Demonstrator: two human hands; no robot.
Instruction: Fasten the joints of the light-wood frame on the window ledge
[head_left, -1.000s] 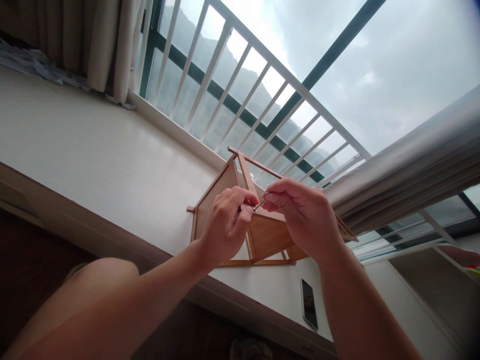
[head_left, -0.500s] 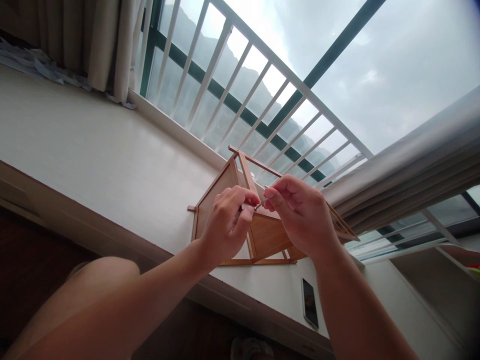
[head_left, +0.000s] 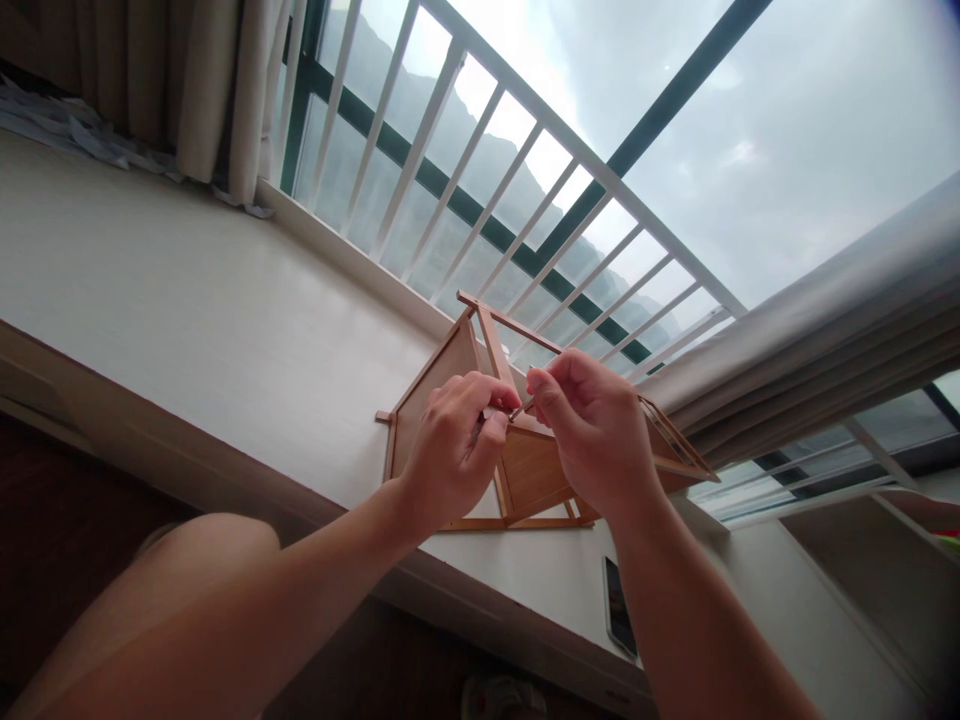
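A thin, silver-coloured metal rod [head_left: 523,406] slants between the 2 hands, its long axis rising from the left fingertips at its lower left end to the right fingertips at its upper right end. It is above the wide, white, smooth-topped window ledge [head_left: 225,300], in front of a light-brown wooden furniture frame with flat panels [head_left: 532,470]. The frame stands tilted in view, its longer extent running from left to right; a short bar end juts out on its left, and its lowest rail lies near the ledge's near edge.

The left hand [head_left: 454,445] comes in from the lower left, back of the hand upward, its thumb and index finger pinched at the rod's lower end; whether a separate small piece is also gripped there cannot be told. The right hand [head_left: 596,425] comes up from the lower right, wrist bent inward, thumb and index finger pinching the rod's upper end, the other fingers curled.

The frame's panels enclose shelf-like bays, partly hidden by the hands; their contents cannot be made out. A dark-screened, flat rectangular phone [head_left: 616,605] lies close to the ledge's near edge, partly covered by the right forearm. A white metal railing [head_left: 540,118] slants along the ledge's far edge
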